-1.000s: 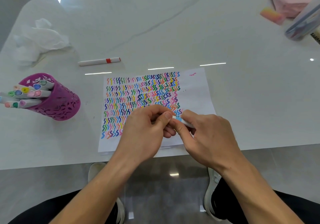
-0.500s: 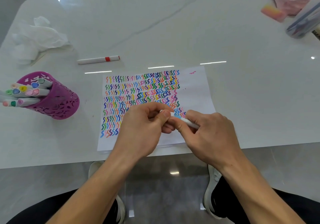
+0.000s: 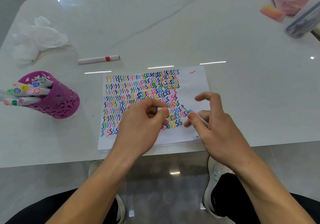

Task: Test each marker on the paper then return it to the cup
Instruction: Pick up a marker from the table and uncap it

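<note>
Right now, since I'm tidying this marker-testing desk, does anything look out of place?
One thing: a white marker with a red band lies loose on the white table, beyond the squiggle-covered paper sheet, instead of standing in the purple perforated cup with the others. A crumpled white wad sits at the far left.

No legible text, labels or numbers, paper [image 3: 195, 83] showing only coloured squiggles
</note>
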